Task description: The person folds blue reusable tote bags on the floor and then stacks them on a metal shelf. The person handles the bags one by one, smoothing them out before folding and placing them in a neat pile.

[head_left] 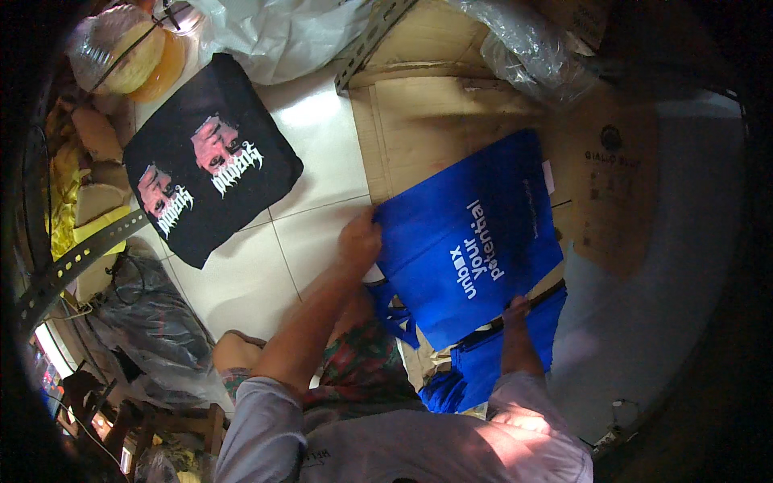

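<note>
Head view: a large brown cardboard sheet [435, 113] shows beyond a flat blue fabric bag with white lettering [431, 249], which tilts over a smaller-showing stack of blue fabric [483, 366]. The left forearm reaches diagonally up and right, its hand [361, 240] curled closed around the bag's upper left edge; the right forearm points nearly straight up, its hand [517, 307] pinching the lower edge.
</note>
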Tool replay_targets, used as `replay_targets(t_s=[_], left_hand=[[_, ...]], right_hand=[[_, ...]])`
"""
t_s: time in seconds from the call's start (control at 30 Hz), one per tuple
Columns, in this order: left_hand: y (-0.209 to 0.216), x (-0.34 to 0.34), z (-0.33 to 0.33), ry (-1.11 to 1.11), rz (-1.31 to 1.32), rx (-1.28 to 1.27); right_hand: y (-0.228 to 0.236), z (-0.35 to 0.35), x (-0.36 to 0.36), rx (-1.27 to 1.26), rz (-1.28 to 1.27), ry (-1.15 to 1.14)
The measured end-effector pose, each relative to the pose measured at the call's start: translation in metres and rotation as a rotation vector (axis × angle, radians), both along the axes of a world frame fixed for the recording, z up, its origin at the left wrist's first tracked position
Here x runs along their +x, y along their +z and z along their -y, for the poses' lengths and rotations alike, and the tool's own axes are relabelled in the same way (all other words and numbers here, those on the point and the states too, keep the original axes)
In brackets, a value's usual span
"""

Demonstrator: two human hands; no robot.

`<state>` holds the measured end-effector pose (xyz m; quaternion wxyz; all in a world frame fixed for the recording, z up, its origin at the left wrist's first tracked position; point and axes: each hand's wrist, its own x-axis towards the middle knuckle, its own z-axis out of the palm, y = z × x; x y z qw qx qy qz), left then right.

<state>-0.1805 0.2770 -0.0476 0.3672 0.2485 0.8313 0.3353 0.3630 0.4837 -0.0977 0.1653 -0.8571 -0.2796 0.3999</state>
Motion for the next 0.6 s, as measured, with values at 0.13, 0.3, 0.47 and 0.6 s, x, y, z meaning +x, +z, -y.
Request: replay_targets(t_s=[0.13,0.3,0.47,0.6], left_hand=[[-0.004,-0.006,0.0,-0.041,-0.079,-0.02],[0.006,-0.017,-0.015,-0.197,-0.106,-0.183],[-0.009,-0.003,0.0,-0.136,-0.348,-0.09],[0.04,-0.045,0.035,-0.296,0.088,-0.008]], right_hand=[[0.005,0.0,-0.001,0.028,0.02,0.014],[0.011,-0.014,-0.036,0.039,0.107,0.134],[0.022,-0.014,-0.092,0.231,0.551,0.355],[0.082,0.009,-0.233,0.468,0.152,0.267]])
